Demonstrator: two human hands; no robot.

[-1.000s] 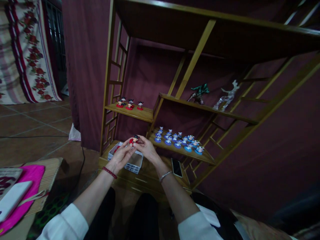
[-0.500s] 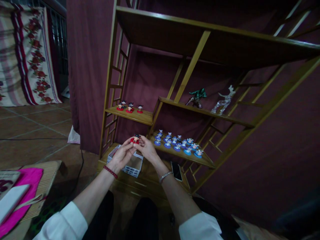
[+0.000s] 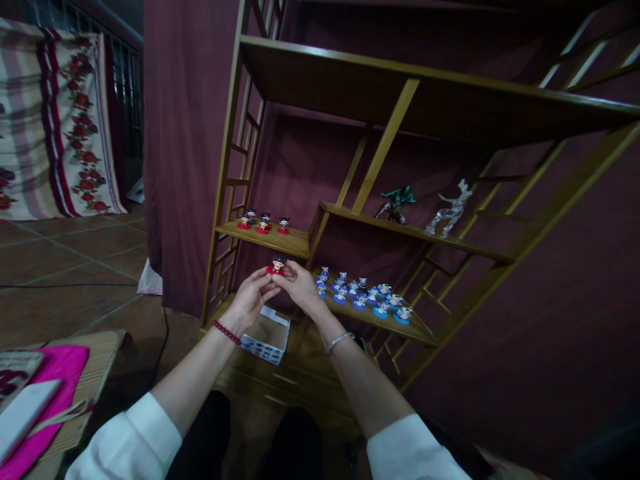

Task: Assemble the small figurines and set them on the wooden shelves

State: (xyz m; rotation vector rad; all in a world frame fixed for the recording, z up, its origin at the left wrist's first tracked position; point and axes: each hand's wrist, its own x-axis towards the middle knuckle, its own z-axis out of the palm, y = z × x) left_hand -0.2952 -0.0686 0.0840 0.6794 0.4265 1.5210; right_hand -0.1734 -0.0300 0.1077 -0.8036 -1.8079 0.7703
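A small black-haired figurine (image 3: 278,265) on a red base is held upright between my two hands. My left hand (image 3: 253,297) pinches the base from the left, and my right hand (image 3: 300,288) grips it from the right. Just above and behind it, several similar red-based figurines (image 3: 263,227) stand on the small left shelf (image 3: 295,244). Beneath my hands sits an open patterned box (image 3: 265,350), partly covered by my left hand and wrist. Several blue and purple figurines (image 3: 360,302) stand in rows on the lower shelf to the right.
The wooden shelf unit (image 3: 390,150) has slatted sides. On its middle right shelf stand a green-and-bronze statuette (image 3: 397,203) and a clear statuette (image 3: 449,210). A low mat-topped surface (image 3: 103,367) with a pink item (image 3: 75,360) is at left. A dark cable (image 3: 163,347) runs down the floor.
Both hands have risen slightly and moved toward the left shelf with the figurine. The view has shifted a little, and my right forearm now covers most of the phone.
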